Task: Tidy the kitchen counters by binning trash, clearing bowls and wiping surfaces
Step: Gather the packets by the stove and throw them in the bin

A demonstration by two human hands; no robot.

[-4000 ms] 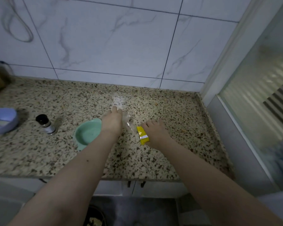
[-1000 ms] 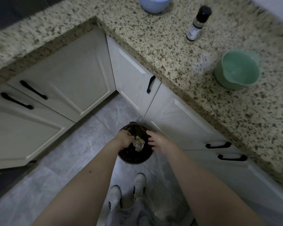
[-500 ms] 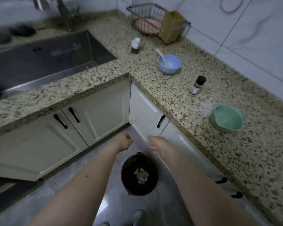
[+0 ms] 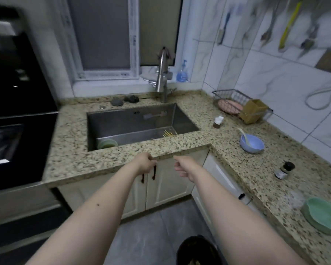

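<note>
My left hand [image 4: 146, 163] and my right hand [image 4: 183, 166] hang in front of the sink cabinet, just below the counter edge, both empty with fingers loosely curled. The dark bin [image 4: 196, 250] stands on the floor between my forearms at the bottom. A blue bowl [image 4: 252, 143] with a spoon in it sits on the right counter. A green bowl [image 4: 323, 215] sits near the right edge of the view. Another green bowl [image 4: 107, 144] lies in the steel sink [image 4: 134, 123].
A black-capped spice jar [image 4: 284, 170] and a small white-capped bottle [image 4: 218, 121] stand on the speckled granite counter [image 4: 260, 175]. A wire rack [image 4: 235, 103] holds a pink dish. The faucet [image 4: 162, 77] and a blue soap bottle [image 4: 182, 72] are behind the sink. A dark appliance [image 4: 13, 104] fills the left.
The wrapper went from the counter into the bin. My hands have since lifted off the bin, empty, to counter height, and my view has swung up towards the sink.
</note>
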